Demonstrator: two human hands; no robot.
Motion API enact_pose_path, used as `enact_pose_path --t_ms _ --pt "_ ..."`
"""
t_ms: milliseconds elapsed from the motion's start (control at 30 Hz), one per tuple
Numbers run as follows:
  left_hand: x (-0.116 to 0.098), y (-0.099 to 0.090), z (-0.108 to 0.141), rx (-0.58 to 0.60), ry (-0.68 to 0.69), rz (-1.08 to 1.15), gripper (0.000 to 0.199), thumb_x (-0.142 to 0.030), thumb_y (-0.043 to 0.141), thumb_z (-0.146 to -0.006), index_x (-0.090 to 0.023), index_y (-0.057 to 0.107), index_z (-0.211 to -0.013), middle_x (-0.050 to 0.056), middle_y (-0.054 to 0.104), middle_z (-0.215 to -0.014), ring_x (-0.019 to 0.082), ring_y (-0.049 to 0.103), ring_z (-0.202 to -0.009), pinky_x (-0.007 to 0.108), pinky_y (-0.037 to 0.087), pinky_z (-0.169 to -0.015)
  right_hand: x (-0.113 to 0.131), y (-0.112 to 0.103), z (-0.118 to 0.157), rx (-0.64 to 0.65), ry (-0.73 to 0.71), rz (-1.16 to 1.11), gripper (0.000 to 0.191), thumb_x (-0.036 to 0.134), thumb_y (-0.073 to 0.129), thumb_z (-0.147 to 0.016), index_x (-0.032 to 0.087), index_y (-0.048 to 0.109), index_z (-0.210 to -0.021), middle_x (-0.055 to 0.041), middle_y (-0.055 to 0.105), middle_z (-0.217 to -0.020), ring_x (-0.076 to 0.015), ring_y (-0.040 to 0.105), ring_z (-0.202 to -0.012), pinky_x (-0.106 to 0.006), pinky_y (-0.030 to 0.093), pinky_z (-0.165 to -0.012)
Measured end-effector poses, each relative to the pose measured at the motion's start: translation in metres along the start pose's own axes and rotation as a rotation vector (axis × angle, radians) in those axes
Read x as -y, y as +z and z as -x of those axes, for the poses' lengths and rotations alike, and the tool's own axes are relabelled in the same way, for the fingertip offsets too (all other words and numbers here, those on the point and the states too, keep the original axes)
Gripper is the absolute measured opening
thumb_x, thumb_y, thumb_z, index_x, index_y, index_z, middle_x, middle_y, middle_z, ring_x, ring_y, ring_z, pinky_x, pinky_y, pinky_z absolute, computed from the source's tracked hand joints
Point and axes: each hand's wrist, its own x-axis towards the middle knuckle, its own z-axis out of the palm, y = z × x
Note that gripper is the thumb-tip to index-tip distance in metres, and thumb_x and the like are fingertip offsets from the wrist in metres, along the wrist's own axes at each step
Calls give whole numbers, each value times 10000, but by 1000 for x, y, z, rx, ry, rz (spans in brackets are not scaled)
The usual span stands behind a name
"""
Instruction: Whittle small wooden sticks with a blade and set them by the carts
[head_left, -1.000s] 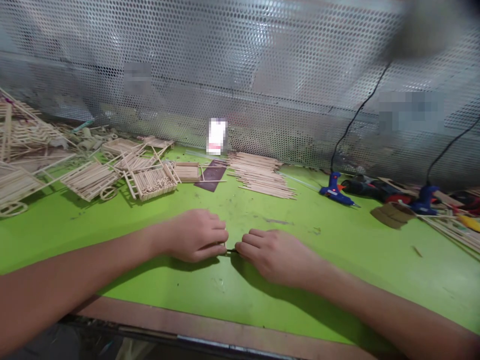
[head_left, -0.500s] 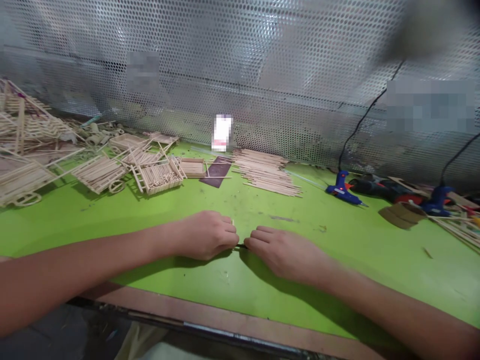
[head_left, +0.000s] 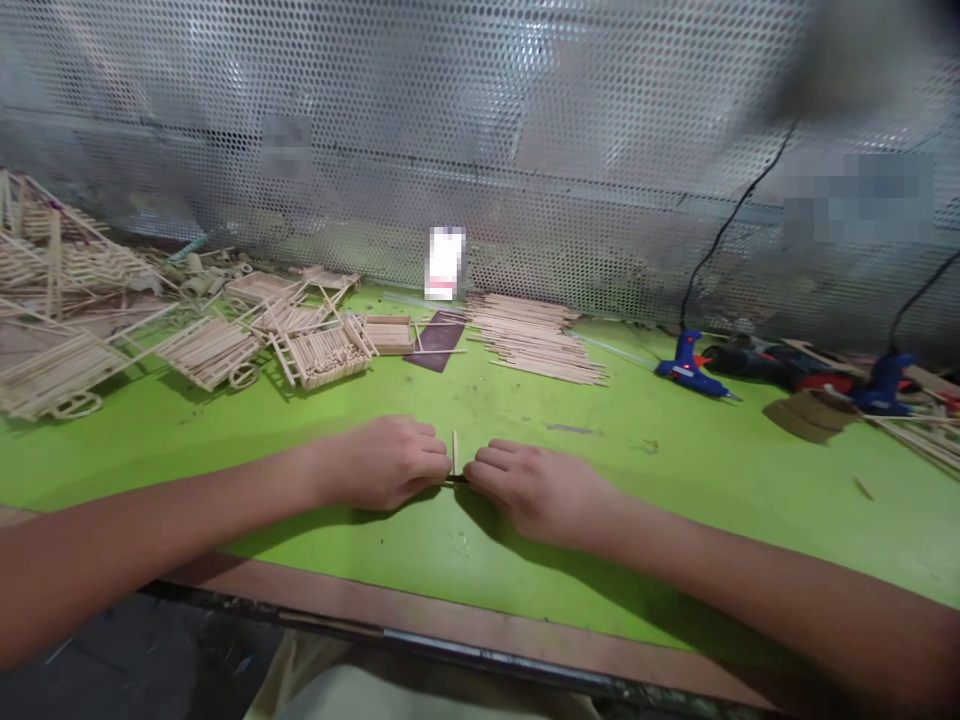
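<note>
My left hand [head_left: 396,462] rests low over the green tabletop with its fingers curled and pressed together. Facing it, my right hand [head_left: 536,488] is closed too, its fingertips on a thin dark blade-like piece [head_left: 458,479] that bridges the small gap. A short thin wooden stick [head_left: 454,450] points away from me between the two hands, close against the left fingertips. A pale bit shows under the dark piece. The fingers hide most of what each hand grips.
Behind my hands lies a pile of thin wooden sticks [head_left: 532,340] beside a dark sheet [head_left: 437,342]. Small stick-built carts [head_left: 326,355] crowd the left. A blue glue gun [head_left: 690,368] with a cord and a brown curved piece [head_left: 810,415] are on the right. Perforated metal sheeting [head_left: 480,130] backs the table.
Both hands have shifted slightly left in view and the gap between them has narrowed. More of the short stick now shows between them. The camera view has moved a little.
</note>
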Motion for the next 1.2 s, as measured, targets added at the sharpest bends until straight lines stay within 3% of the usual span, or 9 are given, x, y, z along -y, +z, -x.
enact_pose_path --t_ms 100,200,300,400,700,833,967,1067,1200 --pt "0 -1 1 32 -21 -28 215 -212 518 -1024 -191 585 -821 31 628 -760 201 558 -713 356 374 -649 0 -1 0 4 -9 20 111 114 548 -971 191 583 -899 -25 617 -811 -167 514 -733 -298 344 -633" --pt "1 -7 -1 51 -75 -8 148 -246 522 -994 -172 636 -1051 49 691 -888 216 609 -783 363 433 -732 -3 -4 3 -26 -19 48 110 118 535 -981 179 598 -915 -33 625 -818 -168 521 -740 -297 351 -650" --pt "4 -14 -7 42 -65 -4 362 -229 524 -939 -148 594 -1285 103 721 -1120 241 659 -908 373 474 -817 -8 -10 9 -89 24 76 145 166 502 -1024 169 620 -941 -38 641 -827 -165 528 -721 -304 346 -644" --pt "12 -13 -13 3 -3 -45 449 -238 529 -931 -142 569 -1368 147 681 -1294 269 670 -1032 388 493 -879 -13 -15 14 -125 90 79 189 221 471 -1057 168 637 -985 -36 669 -835 -157 537 -685 -305 336 -628" --pt "14 6 -16 -215 -18 -151 155 -249 529 -1047 -182 663 -1087 47 706 -930 186 649 -816 310 427 -699 -12 -17 14 -271 60 25 228 232 408 -1076 170 627 -1088 -41 686 -855 -147 558 -657 -282 343 -586" --pt "12 4 -15 -227 -46 -121 241 -237 468 -1071 -176 677 -967 22 659 -793 163 585 -692 303 363 -620 -13 -12 11 -407 31 11 217 236 406 -1086 163 610 -1075 -45 687 -855 -143 566 -659 -270 377 -589" --pt "17 7 -12 -202 -113 -38 368 -294 438 -1099 -155 651 -833 19 634 -719 147 541 -624 288 357 -597 -18 -14 11 -495 140 9 246 258 397 -1088 148 615 -1070 -68 696 -866 -156 583 -659 -278 378 -567" --pt "23 8 -7 -185 -176 -23 366 -310 447 -1093 -145 672 -856 41 667 -758 164 567 -648 291 387 -601 -25 -19 10 -385 343 20 278 290 381 -1095 152 622 -1100 -74 715 -908 -162 588 -641 -287 347 -552" --pt "29 8 -4 -206 -258 117 334 -315 464 -1084 -144 737 -994 67 743 -857 171 650 -716 288 485 -645 -41 -21 6 -69 609 44 273 291 393 -1090 183 638 -1144 -74 749 -977 -195 643 -697 -299 354 -573"
